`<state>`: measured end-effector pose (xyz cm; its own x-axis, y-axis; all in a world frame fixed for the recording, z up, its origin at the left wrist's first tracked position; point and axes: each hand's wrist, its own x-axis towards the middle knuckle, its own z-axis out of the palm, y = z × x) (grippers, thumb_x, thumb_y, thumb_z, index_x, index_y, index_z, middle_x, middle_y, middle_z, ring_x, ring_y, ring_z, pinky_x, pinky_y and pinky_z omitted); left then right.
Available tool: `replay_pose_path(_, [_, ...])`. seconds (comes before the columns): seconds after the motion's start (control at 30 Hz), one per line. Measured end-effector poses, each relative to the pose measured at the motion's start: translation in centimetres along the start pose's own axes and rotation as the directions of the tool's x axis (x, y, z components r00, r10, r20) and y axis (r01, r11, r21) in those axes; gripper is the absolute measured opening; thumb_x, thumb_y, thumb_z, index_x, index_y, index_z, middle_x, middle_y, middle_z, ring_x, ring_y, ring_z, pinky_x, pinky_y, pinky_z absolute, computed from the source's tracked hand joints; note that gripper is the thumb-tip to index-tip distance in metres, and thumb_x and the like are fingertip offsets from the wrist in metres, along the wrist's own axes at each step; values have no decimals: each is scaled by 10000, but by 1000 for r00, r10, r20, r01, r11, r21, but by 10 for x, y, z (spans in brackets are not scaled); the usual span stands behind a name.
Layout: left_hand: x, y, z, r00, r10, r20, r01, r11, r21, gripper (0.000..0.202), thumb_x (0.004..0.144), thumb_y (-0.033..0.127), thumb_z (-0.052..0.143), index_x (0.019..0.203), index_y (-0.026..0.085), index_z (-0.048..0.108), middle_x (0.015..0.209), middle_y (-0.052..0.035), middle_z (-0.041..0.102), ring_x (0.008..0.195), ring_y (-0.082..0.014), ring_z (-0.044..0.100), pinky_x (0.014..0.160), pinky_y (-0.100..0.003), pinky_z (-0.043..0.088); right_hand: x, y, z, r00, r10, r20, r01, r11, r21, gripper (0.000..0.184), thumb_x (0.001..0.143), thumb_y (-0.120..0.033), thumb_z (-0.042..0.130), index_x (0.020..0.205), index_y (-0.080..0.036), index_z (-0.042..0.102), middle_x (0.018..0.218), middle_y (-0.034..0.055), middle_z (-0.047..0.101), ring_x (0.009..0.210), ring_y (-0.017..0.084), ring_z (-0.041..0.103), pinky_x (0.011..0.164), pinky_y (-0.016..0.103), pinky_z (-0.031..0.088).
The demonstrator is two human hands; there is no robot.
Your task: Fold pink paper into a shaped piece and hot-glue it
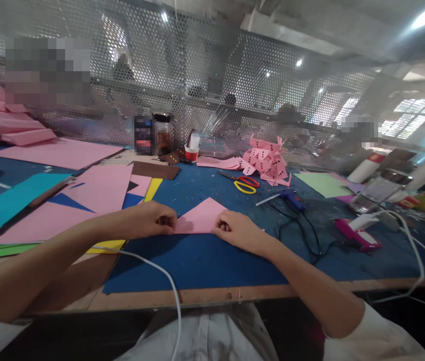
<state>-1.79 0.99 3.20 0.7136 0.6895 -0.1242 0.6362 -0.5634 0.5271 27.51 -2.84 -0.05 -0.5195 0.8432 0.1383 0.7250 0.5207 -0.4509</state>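
A pink paper folded into a triangle (201, 216) lies on the blue mat (204, 260), its point facing away from me. My left hand (152, 219) pinches its left corner with curled fingers. My right hand (235, 229) presses and grips its right corner, fingers curled too. Both forearms rest across the table's near edge.
Large pink, teal, blue and yellow paper sheets (99, 193) lie at the left. Yellow-and-red scissors (245, 184), a heap of punched pink strips (267, 159), a blue glue gun (291, 198), a pink glue gun (355, 235) with cables, and jars (152, 134) stand behind. A perforated metal screen (235, 80) closes the back.
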Motion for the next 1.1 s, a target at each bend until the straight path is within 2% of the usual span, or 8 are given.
replay_pose_path(1.1, [1,-1,0,1000,-23,9,23,1000,15,140,852,333,618,840,219,697,800,13,710,737,-160,632,644,-230,415,0,-1,-1,1000,7,4,-7,1000,7,97,903,-231,610,876,-167,678,885,26,678,747,125,584,679,245,398])
